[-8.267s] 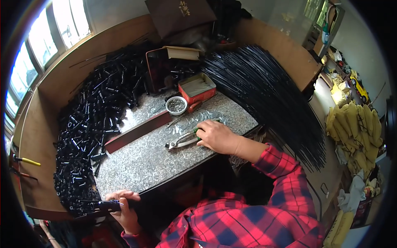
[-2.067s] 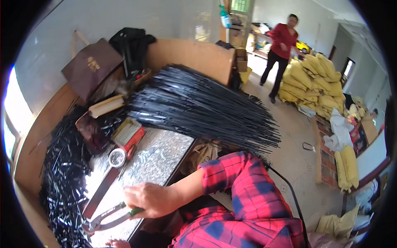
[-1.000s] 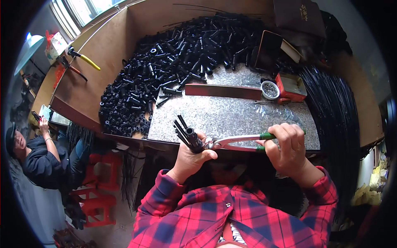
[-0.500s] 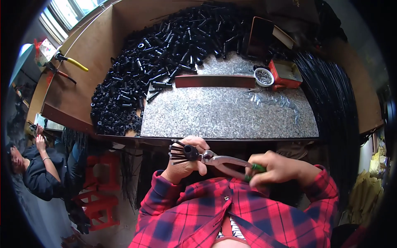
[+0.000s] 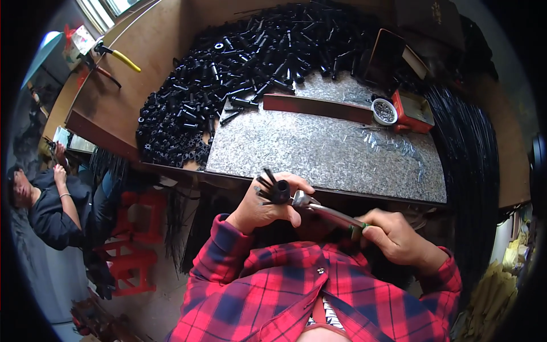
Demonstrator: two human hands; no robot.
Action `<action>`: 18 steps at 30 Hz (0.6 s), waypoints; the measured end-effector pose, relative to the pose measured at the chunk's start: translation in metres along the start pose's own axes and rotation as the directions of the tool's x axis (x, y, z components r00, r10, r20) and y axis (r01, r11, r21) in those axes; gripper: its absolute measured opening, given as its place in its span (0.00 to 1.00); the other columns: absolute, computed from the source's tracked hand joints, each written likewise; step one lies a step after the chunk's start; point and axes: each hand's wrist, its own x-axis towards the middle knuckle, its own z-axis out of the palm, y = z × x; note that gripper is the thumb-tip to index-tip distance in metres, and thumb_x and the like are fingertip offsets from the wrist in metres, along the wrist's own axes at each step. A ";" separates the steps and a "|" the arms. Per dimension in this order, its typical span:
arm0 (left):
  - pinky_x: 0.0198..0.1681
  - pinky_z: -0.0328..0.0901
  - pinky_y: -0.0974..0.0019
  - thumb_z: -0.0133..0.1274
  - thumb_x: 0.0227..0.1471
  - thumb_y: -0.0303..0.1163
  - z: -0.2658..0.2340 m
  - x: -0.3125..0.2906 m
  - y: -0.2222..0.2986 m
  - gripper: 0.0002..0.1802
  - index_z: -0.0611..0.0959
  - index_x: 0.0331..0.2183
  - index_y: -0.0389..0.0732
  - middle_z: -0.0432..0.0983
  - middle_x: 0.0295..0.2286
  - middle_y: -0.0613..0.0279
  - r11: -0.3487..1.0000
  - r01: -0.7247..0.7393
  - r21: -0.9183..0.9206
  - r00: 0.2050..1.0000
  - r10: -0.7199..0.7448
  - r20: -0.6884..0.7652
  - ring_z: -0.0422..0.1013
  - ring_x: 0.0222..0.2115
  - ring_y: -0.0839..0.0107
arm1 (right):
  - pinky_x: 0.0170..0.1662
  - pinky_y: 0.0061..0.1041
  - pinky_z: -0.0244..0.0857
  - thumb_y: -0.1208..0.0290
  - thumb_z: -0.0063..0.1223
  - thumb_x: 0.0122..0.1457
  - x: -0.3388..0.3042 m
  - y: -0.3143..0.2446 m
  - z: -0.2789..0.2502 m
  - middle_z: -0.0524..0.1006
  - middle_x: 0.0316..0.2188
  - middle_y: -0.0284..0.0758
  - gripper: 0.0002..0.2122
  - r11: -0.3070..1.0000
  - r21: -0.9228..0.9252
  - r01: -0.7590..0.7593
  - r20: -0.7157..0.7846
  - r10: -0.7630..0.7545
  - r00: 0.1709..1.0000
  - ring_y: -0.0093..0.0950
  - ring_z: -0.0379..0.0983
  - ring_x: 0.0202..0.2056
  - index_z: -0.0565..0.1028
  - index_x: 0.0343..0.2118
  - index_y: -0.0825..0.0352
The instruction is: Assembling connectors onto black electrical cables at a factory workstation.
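Observation:
My left hand (image 5: 254, 210) is closed around a black tubular hub (image 5: 280, 192) with several thin black ribs fanning out from it toward the left. In my right hand (image 5: 394, 235) are metal pliers (image 5: 336, 218) with green grips, my fingers wrapped round the handles. The head of the pliers sits right beside the hub, at the tips of my left fingers. What the jaws pinch is too small to make out. Both hands are just off the front edge of the speckled work board (image 5: 325, 154).
Behind the board rises a heap of black tubular parts (image 5: 250, 68). A white cup of small metal bits (image 5: 384, 112) stands by a red box (image 5: 411, 112), with long black rods (image 5: 464, 137) to the right. Yellow-handled pliers (image 5: 122, 59) hang left. A co-worker (image 5: 62, 211) sits beyond red stools (image 5: 134, 262).
The handles of the pliers have come together in my right hand. The hub and ribs have tilted upward in my left hand. The view has shifted, so the bench appears farther right.

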 end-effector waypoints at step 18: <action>0.33 0.64 0.72 0.72 0.19 0.44 -0.003 0.004 0.000 0.33 0.83 0.33 0.38 0.76 0.29 0.65 0.989 0.054 -0.136 0.997 -0.045 0.070 0.70 0.31 0.75 | 0.29 0.25 0.67 0.67 0.57 0.55 0.018 0.012 -0.004 0.75 0.20 0.38 0.11 0.661 0.575 -0.483 0.411 0.277 0.869 0.24 0.74 0.24 0.72 0.33 0.71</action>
